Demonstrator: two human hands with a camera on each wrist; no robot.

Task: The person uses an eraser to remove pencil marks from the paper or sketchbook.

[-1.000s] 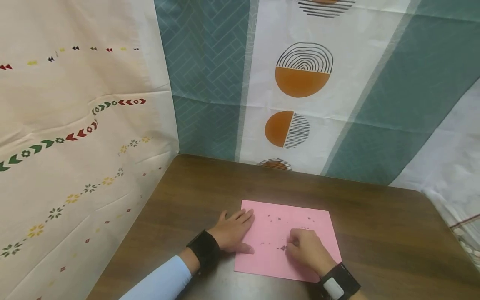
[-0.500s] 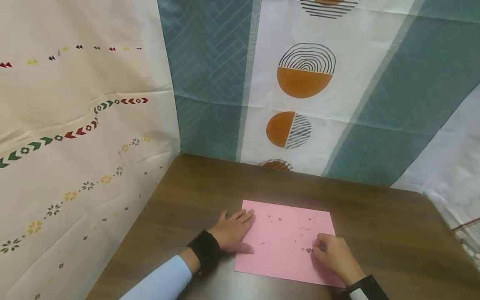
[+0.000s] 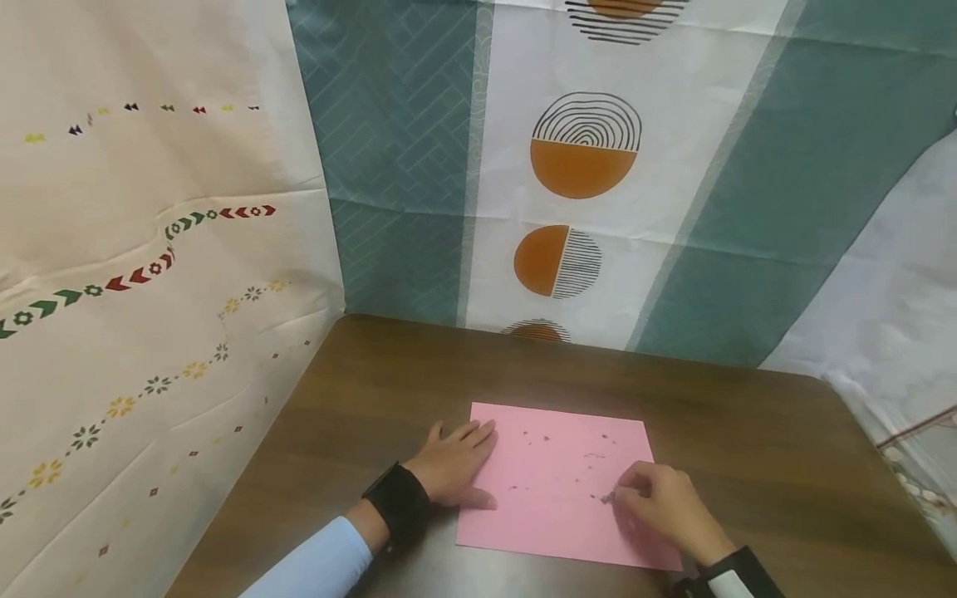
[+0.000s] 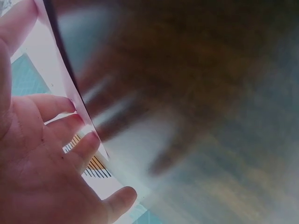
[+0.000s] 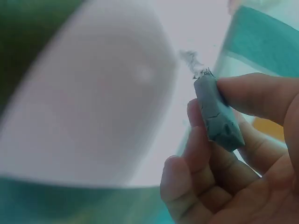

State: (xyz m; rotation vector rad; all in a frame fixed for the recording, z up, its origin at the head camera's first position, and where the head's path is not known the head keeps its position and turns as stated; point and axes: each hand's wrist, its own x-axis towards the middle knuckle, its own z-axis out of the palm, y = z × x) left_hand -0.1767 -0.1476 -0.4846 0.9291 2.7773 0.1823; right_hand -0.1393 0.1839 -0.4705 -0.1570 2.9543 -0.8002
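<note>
A pink sheet of paper (image 3: 534, 523) lies on the brown table. My left hand (image 3: 451, 469) rests on its left edge with fingers spread; in the left wrist view, the fingers of that hand (image 4: 51, 144) reach over the paper's edge. My right hand (image 3: 665, 505) is over the right part of the sheet. Between thumb and fingers it pinches a worn grey-blue eraser (image 5: 216, 112), cracked along its side, its tip against the paper. Dark crumbs (image 3: 606, 498) gather at the tip, and more specks are scattered across the sheet. In the head view the hand hides the eraser.
The wooden table (image 3: 404, 374) extends around the paper on all sides. Behind it hangs a teal and white patterned cloth (image 3: 396, 166), and a cream embroidered cloth (image 3: 149, 332) hangs on the left. Black bands (image 3: 399, 501) are on both wrists.
My right hand has moved rightward across the paper, and the clump of crumbs has shifted right with it. The left hand stays on the paper's edge. The head view has turned slightly.
</note>
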